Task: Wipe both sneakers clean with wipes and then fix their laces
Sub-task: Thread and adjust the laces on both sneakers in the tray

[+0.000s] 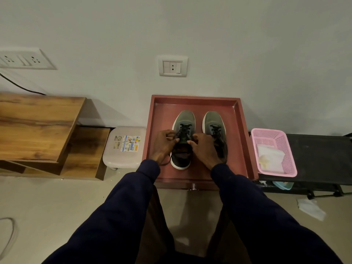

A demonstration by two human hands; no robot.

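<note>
Both sneakers are sitting toes-to-the-wall in the middle of the red tray, and the person is working on the one nearer the tray's left rim, the left-side sneaker. The left hand and right hand are both curling in over its black laces, each pinching a strand narrowly at the tongue. So the lacing stage looks to be under way.

Here is where it could be going wrong. A loose lace end is trailing off towards the tray's front edge under the left wrist, and a hard tug could be dragging the whole shoe that way. The right hand is lying across the second sneaker, so a wide pull outward is likely to be knocking it askew. Thin laces in fingertip pinches may also be slipping free.

Room is tight. The tray's raised rim is fencing in all four sides, and the wall is standing just behind it. A white plastic stool is sitting just beside the left rim, and a pink basket holding wipes is sitting just beside the right. The only generous space is lying in front of the tray, over the floor, where the elbows are hanging.
</note>
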